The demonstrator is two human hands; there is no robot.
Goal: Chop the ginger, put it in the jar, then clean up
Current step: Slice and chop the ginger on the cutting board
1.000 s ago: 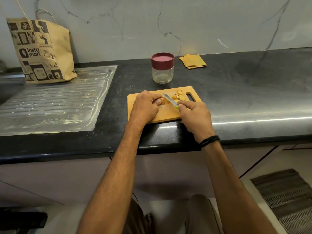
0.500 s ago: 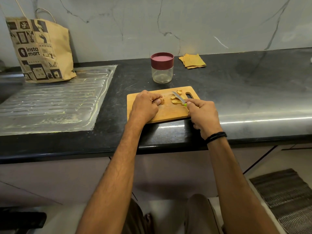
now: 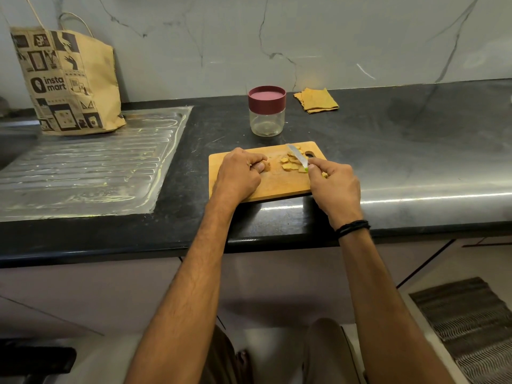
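Note:
A wooden cutting board lies on the black counter. My left hand rests on its left half and pinches a small uncut ginger piece against the board. My right hand grips a green-handled knife; the blade points away, lying over several chopped ginger slices near the board's handle hole. A clear glass jar with a maroon lid on stands just behind the board.
A folded yellow cloth lies behind the jar to the right. A steel draining board fills the counter's left side, with a printed paper bag standing at its back. A floor mat lies lower right.
My right hand has carried the knife from beside the left hand's ginger piece rightward to the pile of slices. The left hand has stayed put.

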